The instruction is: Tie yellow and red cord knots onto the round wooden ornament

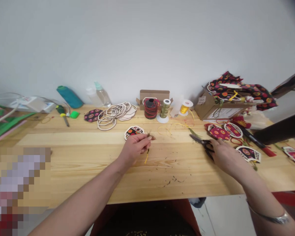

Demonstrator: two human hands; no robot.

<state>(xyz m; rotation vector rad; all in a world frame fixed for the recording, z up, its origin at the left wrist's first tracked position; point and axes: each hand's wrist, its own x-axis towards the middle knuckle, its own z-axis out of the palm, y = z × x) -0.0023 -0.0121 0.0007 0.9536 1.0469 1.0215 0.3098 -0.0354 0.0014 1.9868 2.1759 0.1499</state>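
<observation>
My left hand (pixel 137 144) is closed in a pinch on a small olive-brown tassel. Frayed threads of the tassel (pixel 150 135) stick out above the fingertips, and a short yellow cord (pixel 146 157) hangs below them. Just behind this hand lies a patterned ornament (pixel 133 131) with a pale fretwork frame, partly covered by the fingers. At the right my right hand (pixel 227 155) is closed on the black handles of a pair of scissors (pixel 199 140). Their blades point left, low over the tabletop. The fingers on the far side of the handles are partly hidden.
Thread spools (pixel 164 113) and a yellow spool (pixel 186 107) stand by the wall. Pale frames (pixel 118 112) lie left of them. A cardboard box (pixel 206 106) with patterned cloth and several finished-looking ornaments (pixel 220 132) occupy the right. Dark thread scraps (pixel 174 180) litter the wooden table (pixel 88 177).
</observation>
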